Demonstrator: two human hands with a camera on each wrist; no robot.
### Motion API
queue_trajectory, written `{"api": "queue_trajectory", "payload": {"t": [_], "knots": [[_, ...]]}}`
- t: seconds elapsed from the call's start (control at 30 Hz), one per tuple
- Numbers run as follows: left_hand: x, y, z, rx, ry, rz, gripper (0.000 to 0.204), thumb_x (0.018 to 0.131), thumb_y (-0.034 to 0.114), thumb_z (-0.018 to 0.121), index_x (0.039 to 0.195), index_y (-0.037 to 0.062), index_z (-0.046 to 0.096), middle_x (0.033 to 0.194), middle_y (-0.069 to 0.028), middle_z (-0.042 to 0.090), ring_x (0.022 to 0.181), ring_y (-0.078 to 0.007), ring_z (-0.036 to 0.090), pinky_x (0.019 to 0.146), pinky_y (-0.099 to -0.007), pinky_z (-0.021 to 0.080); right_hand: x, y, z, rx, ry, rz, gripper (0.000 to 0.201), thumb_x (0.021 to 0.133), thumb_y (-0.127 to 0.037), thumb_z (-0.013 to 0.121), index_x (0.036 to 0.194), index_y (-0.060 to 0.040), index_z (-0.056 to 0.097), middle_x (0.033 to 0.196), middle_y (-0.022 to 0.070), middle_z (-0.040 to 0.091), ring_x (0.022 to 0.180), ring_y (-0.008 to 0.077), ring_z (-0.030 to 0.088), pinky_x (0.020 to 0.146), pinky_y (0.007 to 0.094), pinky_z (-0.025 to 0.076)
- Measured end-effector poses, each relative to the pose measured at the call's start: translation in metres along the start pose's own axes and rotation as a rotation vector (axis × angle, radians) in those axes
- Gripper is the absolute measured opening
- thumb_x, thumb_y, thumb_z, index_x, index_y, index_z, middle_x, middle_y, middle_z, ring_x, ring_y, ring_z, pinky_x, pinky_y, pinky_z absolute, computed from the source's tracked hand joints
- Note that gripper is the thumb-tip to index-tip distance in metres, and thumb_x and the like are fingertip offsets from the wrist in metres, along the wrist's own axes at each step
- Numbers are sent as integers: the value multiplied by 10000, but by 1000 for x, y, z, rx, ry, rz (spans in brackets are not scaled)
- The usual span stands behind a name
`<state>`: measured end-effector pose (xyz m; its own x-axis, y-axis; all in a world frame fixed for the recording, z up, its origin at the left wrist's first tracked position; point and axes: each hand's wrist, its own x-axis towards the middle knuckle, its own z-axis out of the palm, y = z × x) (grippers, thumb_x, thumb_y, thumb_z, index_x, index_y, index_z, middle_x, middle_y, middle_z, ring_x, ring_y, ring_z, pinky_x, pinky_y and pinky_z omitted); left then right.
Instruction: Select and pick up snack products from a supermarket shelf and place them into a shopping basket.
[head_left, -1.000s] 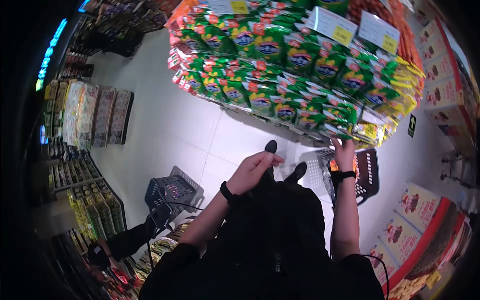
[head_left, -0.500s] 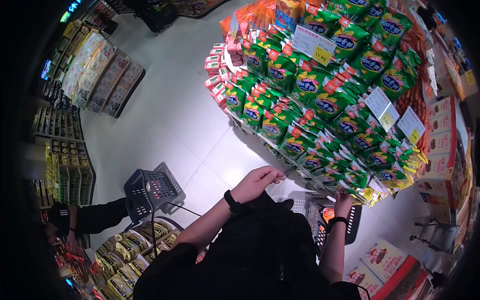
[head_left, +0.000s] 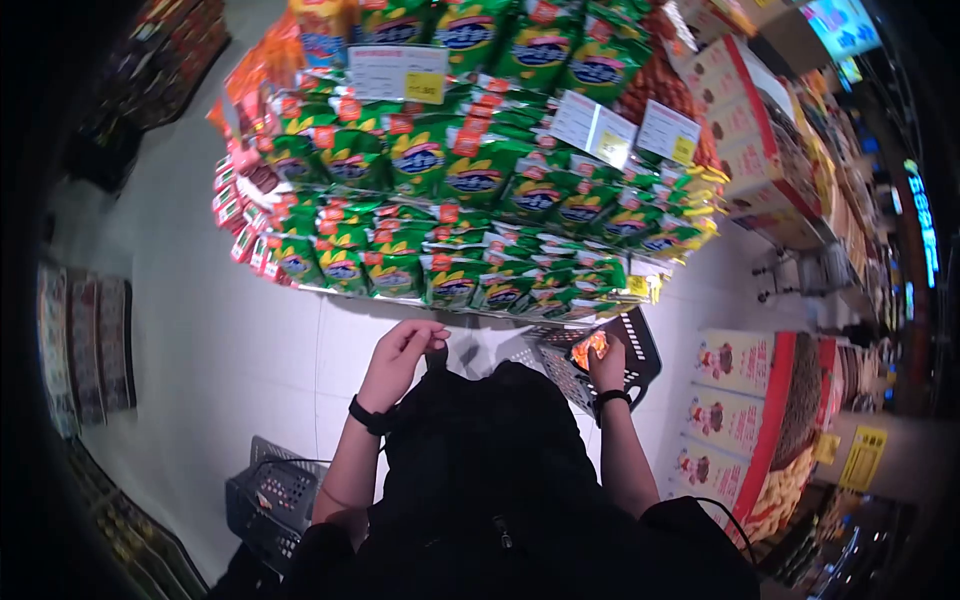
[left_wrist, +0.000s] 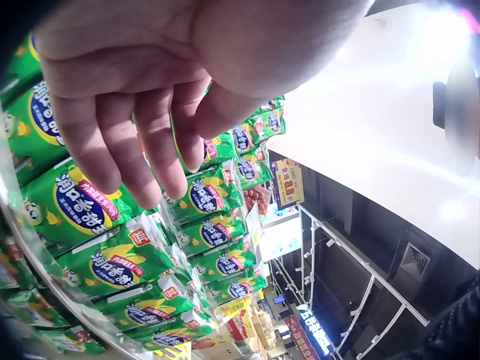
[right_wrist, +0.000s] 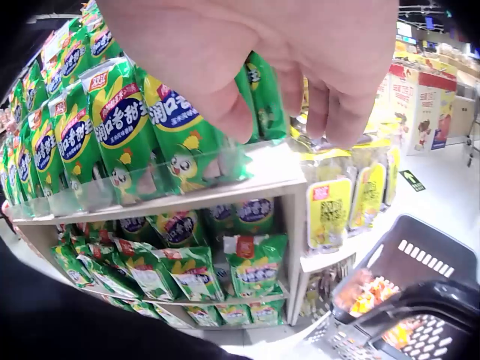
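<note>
The left hand (head_left: 402,352) hangs with loose fingers, holding nothing, near the green bags (head_left: 455,280); the right hand (head_left: 606,368), also empty and relaxed, is above the basket (head_left: 640,352).

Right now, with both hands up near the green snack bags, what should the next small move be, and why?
Probably reach the right hand forward to the green bags on the low shelf and take one. In the right wrist view its fingers hang loosely curled, holding nothing, just in front of the bags. The dark basket sits below that hand, already holding an orange pack.
</note>
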<state>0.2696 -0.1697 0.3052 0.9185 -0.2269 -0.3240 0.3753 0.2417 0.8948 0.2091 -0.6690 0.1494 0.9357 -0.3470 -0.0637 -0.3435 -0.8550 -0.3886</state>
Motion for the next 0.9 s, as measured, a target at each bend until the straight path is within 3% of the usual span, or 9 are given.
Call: {"api": "queue_trajectory", "payload": {"t": [0.07, 0.13, 0.2, 0.33, 0.4, 0.47, 0.53, 0.6, 0.9], "knots": [[8, 1, -1, 14, -25, -45, 280, 1194, 166, 545, 1307, -31, 708, 1220, -102, 789, 1080, -155, 737, 1016, -324, 590, -23, 14, 1, 46, -59, 166, 633, 945, -195, 854, 1447, 79, 583, 1370, 303, 645, 1333, 446, 629, 1127, 523, 530], [17, -1, -2, 4, -74, -71, 275, 1193, 165, 545, 1302, -27, 709, 1220, -102, 787, 1081, -157, 738, 1012, -323, 593, -48, 62, 27, 118, -153, 264, 632, 941, -279, 872, 1419, 50, 618, 1249, 272, 748, 1189, 442, 717, 1074, 529, 565], [23, 1, -2, 2, -117, -90, 269, 1192, 163, 545, 1299, -22, 709, 1220, -103, 785, 1081, -158, 740, 1009, -324, 595, -71, 58, 12, 10, -327, 180, 535, 928, -289, 879, 1343, -4, 698, 1212, 213, 790, 1126, 412, 752, 1043, 513, 583], [40, 12, 10, 34, -197, -84, 268, 1192, 179, 544, 1307, -3, 704, 1227, -108, 784, 1098, -179, 749, 1025, -342, 592, -93, 61, 5, -134, -117, 27, 353, 902, -220, 867, 1190, -40, 773, 1223, 185, 781, 1128, 374, 754, 1023, 486, 592], [47, 17, 16, 63, -227, -75, 279, 1194, 201, 540, 1316, 9, 701, 1240, -116, 788, 1136, -212, 763, 1052, -370, 585, -94, 79, 9, 39, -41, 233, 366, 905, -202, 860, 1203, -20, 751, 1179, 224, 757, 1114, 401, 746, 1013, 488, 596], [54, 22, 22, 80, -249, -78, 274, 1193, 199, 545, 1322, 8, 693, 1242, -117, 787, 1144, -218, 760, 1056, -375, 584, -101, 93, 7, -79, 69, 291, 371, 946, -243, 847, 1217, -12, 743, 1145, 242, 784, 1110, 412, 756, 997, 487, 605], [61, 22, 26, 105, -277, -91, 272, 1192, 196, 545, 1326, 8, 690, 1246, -117, 786, 1149, -221, 758, 1058, -376, 583, -102, 113, 1, 46, -63, 464, 377, 1012, -312, 801, 1215, -1, 739, 1127, 235, 807, 1091, 412, 772, 976, 490, 609], [65, 21, 31, 121, -299, -101, 279, 1194, 196, 538, 1333, 6, 686, 1254, -119, 784, 1154, -222, 756, 1061, -378, 582, -110, 122, -4, 51, -170, 469, 434, 1062, -412, 720, 1194, 2, 742, 1147, 257, 800, 1100, 442, 761, 983, 526, 591], [65, 5, 38, 136, -306, -156, 283, 1194, 196, 534, 1348, 12, 686, 1275, -132, 790, 1159, -233, 771, 1060, -372, 588, -101, 96, -14, -94, -257, 451, 389, 1131, -353, 609, 1227, 11, 708, 1201, 291, 750, 1154, 474, 711, 994, 555, 548]]}}
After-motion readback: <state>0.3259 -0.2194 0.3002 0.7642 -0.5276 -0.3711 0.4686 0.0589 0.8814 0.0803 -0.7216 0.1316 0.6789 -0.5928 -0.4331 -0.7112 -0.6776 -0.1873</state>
